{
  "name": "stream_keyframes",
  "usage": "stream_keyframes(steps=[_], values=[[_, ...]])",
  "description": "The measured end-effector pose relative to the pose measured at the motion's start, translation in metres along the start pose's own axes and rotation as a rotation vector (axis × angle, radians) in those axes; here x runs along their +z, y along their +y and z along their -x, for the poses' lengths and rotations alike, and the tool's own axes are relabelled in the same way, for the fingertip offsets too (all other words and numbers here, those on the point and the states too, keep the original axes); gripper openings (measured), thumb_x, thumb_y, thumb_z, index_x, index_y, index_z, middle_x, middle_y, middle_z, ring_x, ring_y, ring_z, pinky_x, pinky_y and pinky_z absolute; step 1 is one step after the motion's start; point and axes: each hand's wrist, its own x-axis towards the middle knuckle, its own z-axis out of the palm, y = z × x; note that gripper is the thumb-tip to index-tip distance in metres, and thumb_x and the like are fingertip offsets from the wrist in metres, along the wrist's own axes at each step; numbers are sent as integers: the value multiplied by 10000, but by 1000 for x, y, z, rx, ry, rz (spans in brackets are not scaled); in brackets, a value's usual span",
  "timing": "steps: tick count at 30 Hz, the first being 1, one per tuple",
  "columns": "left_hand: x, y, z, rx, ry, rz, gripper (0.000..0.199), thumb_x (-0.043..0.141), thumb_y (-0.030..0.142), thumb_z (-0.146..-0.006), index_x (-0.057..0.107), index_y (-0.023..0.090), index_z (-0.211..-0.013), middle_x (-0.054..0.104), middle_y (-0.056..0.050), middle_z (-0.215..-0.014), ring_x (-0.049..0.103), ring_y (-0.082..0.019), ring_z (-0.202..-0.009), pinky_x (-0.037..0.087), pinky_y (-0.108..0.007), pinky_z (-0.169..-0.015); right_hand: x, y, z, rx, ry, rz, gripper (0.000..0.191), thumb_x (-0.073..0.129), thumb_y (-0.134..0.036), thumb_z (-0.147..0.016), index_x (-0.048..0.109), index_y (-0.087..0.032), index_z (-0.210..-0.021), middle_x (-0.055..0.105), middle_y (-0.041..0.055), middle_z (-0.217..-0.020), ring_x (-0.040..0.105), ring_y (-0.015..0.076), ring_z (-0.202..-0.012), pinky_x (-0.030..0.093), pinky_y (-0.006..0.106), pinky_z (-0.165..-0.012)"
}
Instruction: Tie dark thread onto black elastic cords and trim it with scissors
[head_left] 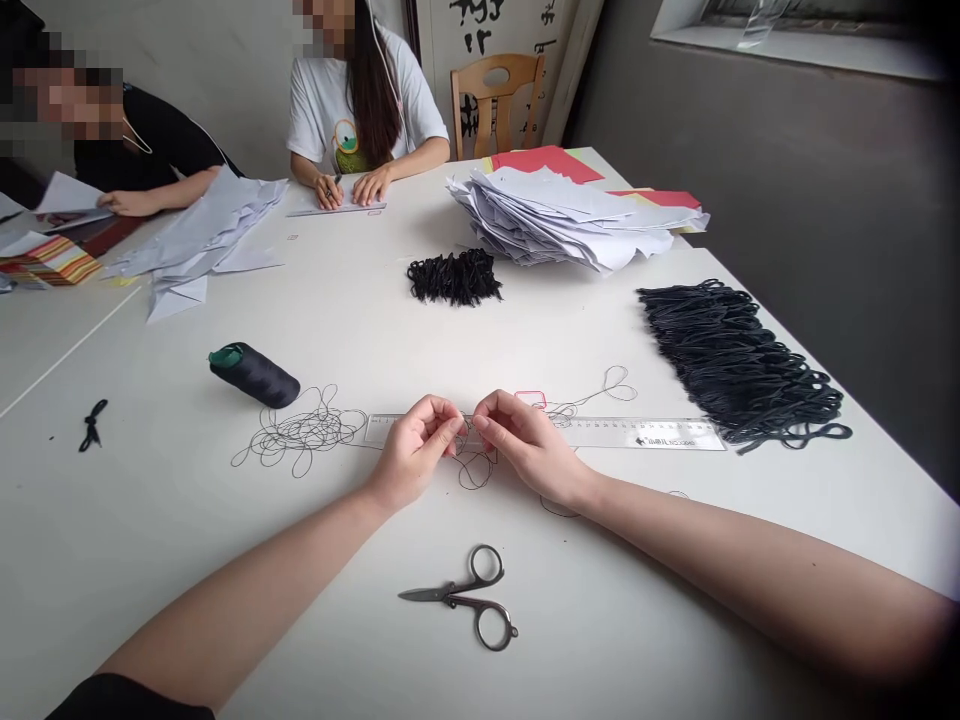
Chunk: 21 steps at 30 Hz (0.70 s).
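My left hand (417, 446) and my right hand (525, 446) pinch black thread between their fingertips, close together above a clear ruler (637, 434). A loop of the black thread (474, 472) hangs just below my fingers. To the left, a loose tangle of the same thread (300, 438) lies beside a spool of black thread (259, 376) tipped on its side. Metal scissors (461, 597) rest on the table nearer to me, their handles spread and blades together. The ruler's middle is partly hidden behind my hands.
A long row of black cord loops (735, 360) lies at the right, a smaller black bundle (454, 277) farther back. Stacked white papers (555, 215) overhang red sheets. A small black knot (93, 426) is at the left. Two people sit across the white table (337, 310).
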Motion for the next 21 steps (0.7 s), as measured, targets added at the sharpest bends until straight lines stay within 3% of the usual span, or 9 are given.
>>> stream_keyframes(steps=[5, 21], values=[[-1, -2, 1, -5, -38, -62, 250, 623, 430, -880, 566, 188, -850, 564, 3, -749, 507, -102, -623, 452, -243, -617, -2, 0, -3, 6, -71, -12, 256, 527, -428, -918, 546, -179, -862, 563, 16, -761, 487, 133, -669, 400, 274, -600], [-1, 2, 2, -35, -76, -68, 222, 614, 395, -892, 563, 184, -843, 552, 5, -762, 498, -95, -624, 453, -236, -622, -7, 5, -3, -15, -108, -16, 163, 549, -334, -888, 535, -180, -836, 555, 12, -748, 476, 124, -660, 392, 263, -583]])
